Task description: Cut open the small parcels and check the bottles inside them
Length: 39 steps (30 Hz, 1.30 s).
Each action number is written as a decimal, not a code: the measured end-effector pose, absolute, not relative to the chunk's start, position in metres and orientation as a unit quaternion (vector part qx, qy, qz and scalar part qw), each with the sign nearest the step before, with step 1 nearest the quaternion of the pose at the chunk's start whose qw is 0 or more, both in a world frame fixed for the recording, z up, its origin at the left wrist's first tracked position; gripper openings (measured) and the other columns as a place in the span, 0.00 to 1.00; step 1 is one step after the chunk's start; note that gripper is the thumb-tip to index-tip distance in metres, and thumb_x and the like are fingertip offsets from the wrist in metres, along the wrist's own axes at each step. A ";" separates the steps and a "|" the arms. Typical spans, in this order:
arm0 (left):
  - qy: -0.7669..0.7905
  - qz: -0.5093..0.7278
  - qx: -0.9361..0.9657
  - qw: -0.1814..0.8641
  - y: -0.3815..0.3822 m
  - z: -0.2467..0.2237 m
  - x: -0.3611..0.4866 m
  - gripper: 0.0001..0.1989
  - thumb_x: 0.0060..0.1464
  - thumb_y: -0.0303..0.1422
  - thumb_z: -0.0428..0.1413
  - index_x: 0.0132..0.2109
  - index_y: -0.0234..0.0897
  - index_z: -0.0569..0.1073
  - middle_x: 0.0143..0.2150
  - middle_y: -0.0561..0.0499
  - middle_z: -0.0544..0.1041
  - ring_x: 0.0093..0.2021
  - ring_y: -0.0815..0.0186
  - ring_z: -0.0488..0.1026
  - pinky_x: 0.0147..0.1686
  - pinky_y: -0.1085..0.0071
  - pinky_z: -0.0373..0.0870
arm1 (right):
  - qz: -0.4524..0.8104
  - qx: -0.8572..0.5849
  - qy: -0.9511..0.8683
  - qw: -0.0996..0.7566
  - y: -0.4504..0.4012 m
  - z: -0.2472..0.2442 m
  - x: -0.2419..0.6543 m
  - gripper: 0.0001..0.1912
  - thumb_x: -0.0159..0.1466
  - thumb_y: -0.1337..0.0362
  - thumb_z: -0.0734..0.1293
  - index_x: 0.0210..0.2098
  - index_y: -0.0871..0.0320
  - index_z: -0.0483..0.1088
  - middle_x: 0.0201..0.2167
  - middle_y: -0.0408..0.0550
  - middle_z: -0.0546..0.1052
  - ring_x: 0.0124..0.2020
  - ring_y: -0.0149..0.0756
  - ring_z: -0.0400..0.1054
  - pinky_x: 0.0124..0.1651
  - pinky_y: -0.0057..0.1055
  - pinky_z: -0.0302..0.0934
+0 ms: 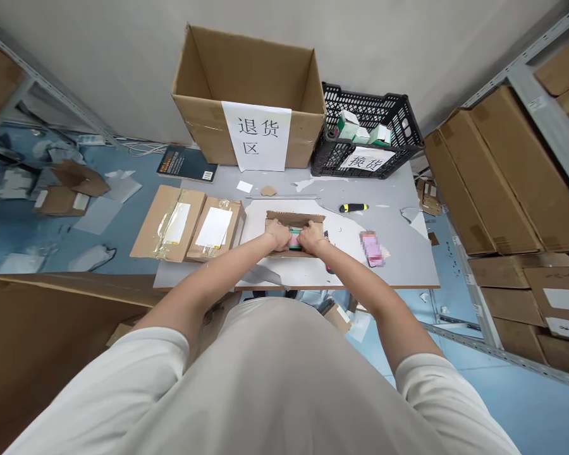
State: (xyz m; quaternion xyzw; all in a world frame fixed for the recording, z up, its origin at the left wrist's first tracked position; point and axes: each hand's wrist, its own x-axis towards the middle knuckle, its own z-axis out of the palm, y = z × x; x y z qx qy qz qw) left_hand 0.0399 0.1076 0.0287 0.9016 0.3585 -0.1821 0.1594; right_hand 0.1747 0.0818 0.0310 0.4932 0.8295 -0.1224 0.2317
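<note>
In front of me on the table lies a small open cardboard box (294,217), its back wall raised and its edge torn. Inside it sits a green-and-pink packet (294,239), partly covered by my hands. My left hand (279,235) reaches into the left end of the box, fingers curled against the packet's left side. At the opposite end my right hand (312,236) is closed on the packet's right side. The fingertips of both hands are hidden within the box. A red-and-black tool (330,270) shows partly beside my right wrist.
Two taped cartons (211,237) lie at the left. Behind stand a large open carton (199,129) and a black crate (398,158) holding small green-and-white boxes. A yellow-and-black cutter (354,207) and a pink blurred item (372,248) rest at the right. Shelves with cartons (497,170) flank the table.
</note>
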 end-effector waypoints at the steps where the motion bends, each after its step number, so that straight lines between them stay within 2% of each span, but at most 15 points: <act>1: 0.380 -0.159 0.900 0.145 0.103 0.026 0.037 0.15 0.44 0.41 0.62 0.37 0.35 0.80 0.39 0.36 0.79 0.49 0.41 0.71 0.55 0.43 0.52 | -0.100 0.507 0.827 0.224 0.078 0.031 0.178 0.11 0.55 0.71 0.67 0.36 0.58 0.78 0.39 0.60 0.79 0.49 0.54 0.69 0.62 0.57 0.43; 4: 0.452 -0.090 0.882 0.102 0.088 0.020 0.015 0.26 0.44 0.50 0.61 0.44 0.34 0.79 0.45 0.35 0.78 0.56 0.33 0.64 0.58 0.34 0.36 | -0.050 0.562 0.805 0.184 0.062 0.031 0.202 0.13 0.57 0.66 0.66 0.41 0.60 0.77 0.43 0.62 0.78 0.51 0.57 0.66 0.65 0.59 0.32; 7: 0.496 -0.056 0.863 0.077 0.073 0.013 -0.014 0.47 0.41 0.61 0.56 0.60 0.29 0.68 0.60 0.29 0.66 0.64 0.31 0.52 0.60 0.34 0.30 | -0.043 0.595 0.787 0.158 0.042 0.027 0.233 0.27 0.60 0.55 0.65 0.54 0.67 0.70 0.55 0.69 0.70 0.57 0.59 0.61 0.66 0.59 0.31; 10: 0.514 -0.042 0.849 0.119 0.061 0.003 -0.031 0.61 0.39 0.65 0.53 0.68 0.24 0.49 0.69 0.26 0.48 0.69 0.37 0.42 0.62 0.39 0.35 | -0.063 0.617 0.771 0.142 0.023 0.013 0.251 0.37 0.66 0.50 0.55 0.66 0.69 0.51 0.68 0.67 0.51 0.67 0.56 0.47 0.65 0.58 0.39; 13: 0.531 -0.015 0.832 0.159 0.052 -0.008 -0.034 0.66 0.36 0.64 0.56 0.70 0.25 0.40 0.71 0.28 0.41 0.70 0.42 0.41 0.63 0.46 0.46 | -0.100 0.620 0.765 0.142 0.013 0.001 0.257 0.38 0.68 0.49 0.48 0.69 0.68 0.40 0.70 0.63 0.43 0.70 0.51 0.38 0.64 0.54 0.45; 16: 0.541 0.012 0.823 0.169 0.049 -0.013 -0.033 0.68 0.34 0.63 0.59 0.70 0.28 0.38 0.71 0.29 0.41 0.70 0.44 0.43 0.63 0.48 0.49 | -0.113 0.614 0.769 0.139 0.012 0.002 0.258 0.39 0.68 0.48 0.48 0.69 0.68 0.38 0.70 0.63 0.42 0.71 0.49 0.37 0.64 0.52 0.45; 18: 0.543 0.014 0.822 0.172 0.050 -0.013 -0.033 0.68 0.33 0.63 0.59 0.70 0.29 0.38 0.71 0.29 0.42 0.70 0.44 0.43 0.63 0.48 0.49 | -0.097 0.615 0.771 0.135 0.014 0.011 0.257 0.38 0.68 0.49 0.49 0.69 0.68 0.42 0.70 0.63 0.45 0.70 0.51 0.39 0.65 0.55 0.43; 21: 0.541 0.016 0.825 0.166 0.051 -0.009 -0.034 0.68 0.34 0.63 0.58 0.70 0.26 0.38 0.71 0.29 0.42 0.70 0.42 0.41 0.64 0.45 0.46 | -0.041 0.599 0.792 0.113 0.022 0.030 0.248 0.28 0.68 0.58 0.54 0.63 0.68 0.58 0.66 0.66 0.56 0.67 0.55 0.45 0.65 0.58 0.38; 24: 0.522 0.028 0.839 0.151 0.048 -0.005 -0.035 0.65 0.36 0.63 0.58 0.70 0.25 0.42 0.71 0.29 0.43 0.70 0.41 0.39 0.64 0.42 0.40 | -0.053 0.547 0.828 0.116 0.041 0.043 0.224 0.18 0.66 0.70 0.54 0.49 0.65 0.70 0.53 0.64 0.71 0.56 0.50 0.62 0.61 0.47 0.51; 26: 0.504 0.031 0.850 0.147 0.046 -0.003 -0.036 0.61 0.37 0.62 0.58 0.69 0.29 0.48 0.71 0.30 0.44 0.70 0.41 0.40 0.64 0.41 0.38 | -0.104 0.499 0.849 0.141 0.057 0.042 0.203 0.16 0.65 0.71 0.56 0.47 0.61 0.71 0.47 0.58 0.74 0.48 0.44 0.68 0.53 0.39 0.58; 28: 0.495 0.028 0.856 0.150 0.043 -0.002 -0.036 0.55 0.38 0.61 0.58 0.67 0.32 0.55 0.70 0.32 0.46 0.70 0.42 0.42 0.64 0.40 0.37 | -0.128 0.470 0.856 0.175 0.071 0.033 0.184 0.16 0.64 0.68 0.60 0.50 0.56 0.69 0.51 0.54 0.73 0.49 0.41 0.68 0.50 0.35 0.60; 31: 0.502 0.028 0.849 0.160 0.042 -0.001 -0.035 0.51 0.37 0.61 0.60 0.63 0.34 0.61 0.70 0.32 0.49 0.69 0.41 0.44 0.64 0.38 0.37 | -0.101 0.498 0.830 0.229 0.081 0.013 0.172 0.18 0.62 0.67 0.62 0.52 0.57 0.67 0.55 0.59 0.70 0.53 0.46 0.66 0.52 0.41 0.59; 34: 0.511 0.042 0.842 0.171 0.043 -0.001 -0.035 0.52 0.32 0.60 0.63 0.61 0.34 0.63 0.69 0.32 0.52 0.69 0.41 0.46 0.64 0.38 0.37 | -0.066 0.543 0.795 0.264 0.078 -0.006 0.183 0.18 0.62 0.72 0.59 0.51 0.62 0.66 0.48 0.68 0.73 0.51 0.52 0.67 0.52 0.50 0.56; 39: 0.516 0.068 0.832 0.192 0.042 -0.006 -0.038 0.53 0.30 0.59 0.64 0.59 0.33 0.63 0.68 0.32 0.55 0.68 0.41 0.49 0.65 0.40 0.40 | -0.057 0.537 0.798 0.268 0.074 -0.017 0.202 0.15 0.63 0.75 0.57 0.48 0.63 0.64 0.42 0.64 0.75 0.45 0.46 0.70 0.50 0.42 0.57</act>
